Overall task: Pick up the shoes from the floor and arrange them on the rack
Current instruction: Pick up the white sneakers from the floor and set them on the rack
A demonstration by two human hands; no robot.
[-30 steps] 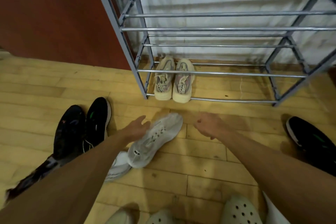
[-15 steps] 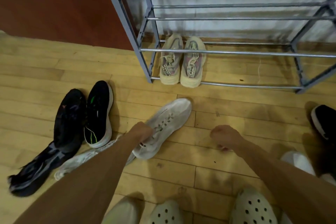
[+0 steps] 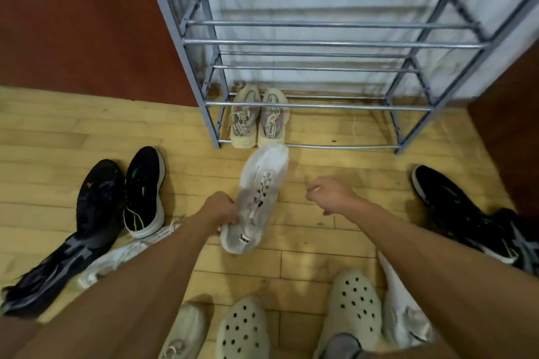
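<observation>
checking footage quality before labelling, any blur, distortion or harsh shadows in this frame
Head view: the wide angle splays the posts of the rack outward; the white sneaker in the left hand is smeared at its toe; the black shoe at the left edge is streaked; warm light, soft shadows.

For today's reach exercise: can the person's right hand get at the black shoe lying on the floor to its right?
Probably yes: the right hand holds nothing, and only bare floor lies between it and the black shoe.
</observation>
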